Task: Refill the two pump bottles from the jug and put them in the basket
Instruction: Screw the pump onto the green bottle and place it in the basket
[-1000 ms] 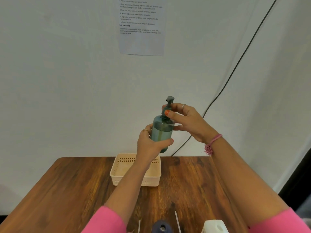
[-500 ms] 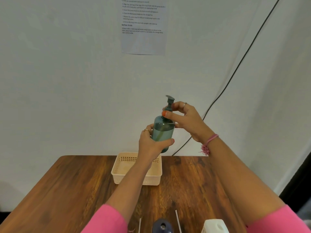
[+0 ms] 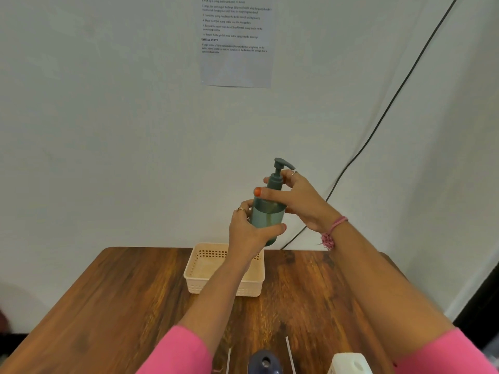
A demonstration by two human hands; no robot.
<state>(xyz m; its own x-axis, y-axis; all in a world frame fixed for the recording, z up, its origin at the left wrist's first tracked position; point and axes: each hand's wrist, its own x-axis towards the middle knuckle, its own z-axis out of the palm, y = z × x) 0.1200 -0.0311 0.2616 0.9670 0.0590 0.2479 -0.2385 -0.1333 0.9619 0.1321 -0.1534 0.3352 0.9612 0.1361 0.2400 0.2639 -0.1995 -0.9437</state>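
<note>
A teal pump bottle [image 3: 267, 215], partly filled, is held upright in the air above the far side of the table. My left hand [image 3: 247, 233] grips its body from the left. My right hand [image 3: 294, 198] pinches the collar of the teal pump head [image 3: 279, 171] on top of it. Below and behind the bottle a beige basket [image 3: 199, 282] stands with nothing visible inside. At the bottom edge a dark blue bottle [image 3: 264, 363] shows its open mouth, and the top of the white jug [image 3: 349, 364] is to its right.
The wooden table [image 3: 121, 300] runs from the wall to me. Two thin white tubes [image 3: 290, 353] lie beside the dark blue bottle. A printed sheet [image 3: 236, 41] hangs on the white wall and a black cable [image 3: 378, 125] runs down it.
The pump spout has turned from pointing at the wall to pointing right, as my right hand's fingers shifted around the collar. The bottle stays at the same height.
</note>
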